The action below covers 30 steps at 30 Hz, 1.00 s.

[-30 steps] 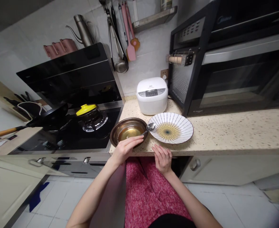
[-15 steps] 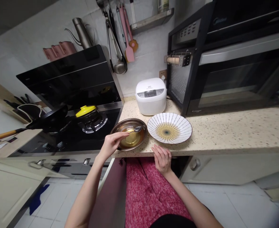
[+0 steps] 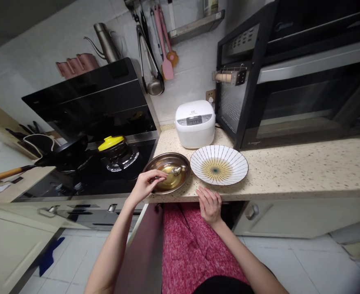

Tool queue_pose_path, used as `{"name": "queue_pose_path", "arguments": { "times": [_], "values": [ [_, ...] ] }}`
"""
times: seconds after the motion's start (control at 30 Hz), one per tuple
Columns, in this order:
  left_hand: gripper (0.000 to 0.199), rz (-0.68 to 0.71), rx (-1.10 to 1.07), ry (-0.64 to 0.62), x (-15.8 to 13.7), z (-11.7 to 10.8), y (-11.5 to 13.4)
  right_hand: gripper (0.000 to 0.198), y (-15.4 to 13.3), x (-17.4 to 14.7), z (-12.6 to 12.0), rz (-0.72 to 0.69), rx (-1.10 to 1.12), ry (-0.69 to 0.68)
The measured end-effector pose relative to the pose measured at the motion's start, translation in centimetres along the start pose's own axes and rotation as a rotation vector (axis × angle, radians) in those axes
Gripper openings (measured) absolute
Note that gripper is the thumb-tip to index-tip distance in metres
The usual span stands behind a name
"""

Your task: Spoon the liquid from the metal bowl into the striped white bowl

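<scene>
My left hand (image 3: 148,182) is closed in a pinch on the handle of a metal spoon (image 3: 176,170). The spoon's bowl is over or in the yellowish liquid (image 3: 167,180) of a round steel basin (image 3: 184,161); I cannot tell how deep it sits. At the counter's front edge rests my right hand (image 3: 210,204), its fingers stretched out and nothing in it. Just beyond those fingertips is a white plate (image 3: 225,153) with dark radial lines and a yellowish centre. The plate stands close to the basin's right side.
Behind the plate stands a white rice cooker (image 3: 194,130). A black gas stove (image 3: 143,153) on the left carries a pot with a yellow lid (image 3: 110,142) and a wok with a wooden handle (image 3: 8,174). At the right a large black oven (image 3: 305,102) occupies the counter's back.
The spoon's bowl has dropped a little lower in the basin and turned, now showing a bright surface. My left fingers have shifted slightly with it. My right hand has stayed still.
</scene>
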<state>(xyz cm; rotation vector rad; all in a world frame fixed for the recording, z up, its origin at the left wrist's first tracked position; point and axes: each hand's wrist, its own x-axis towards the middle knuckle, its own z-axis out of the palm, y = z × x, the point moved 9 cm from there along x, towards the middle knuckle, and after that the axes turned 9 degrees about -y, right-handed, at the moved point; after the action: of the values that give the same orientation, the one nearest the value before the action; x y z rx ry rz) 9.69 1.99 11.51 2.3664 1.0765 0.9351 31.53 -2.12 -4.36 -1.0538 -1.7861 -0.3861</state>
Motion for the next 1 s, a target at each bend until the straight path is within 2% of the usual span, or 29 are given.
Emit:
{"name": "queue_pose_path", "arguments": {
  "times": [0.23,0.53,1.0],
  "values": [
    [0.024,-0.061,-0.069,-0.025,-0.1,0.0,-1.1,0.048,-0.1,0.2,-0.3,-0.013,0.007,0.015],
    [0.03,-0.102,-0.179,0.036,-0.1,-0.7,-1.5,0.054,0.0,0.0,-0.1,-0.018,0.003,-0.001],
    [0.032,-0.197,-0.515,0.014,-0.5,-0.7,-3.0,0.053,-0.1,0.1,-0.2,-0.022,-0.003,-0.006]
  ]
}}
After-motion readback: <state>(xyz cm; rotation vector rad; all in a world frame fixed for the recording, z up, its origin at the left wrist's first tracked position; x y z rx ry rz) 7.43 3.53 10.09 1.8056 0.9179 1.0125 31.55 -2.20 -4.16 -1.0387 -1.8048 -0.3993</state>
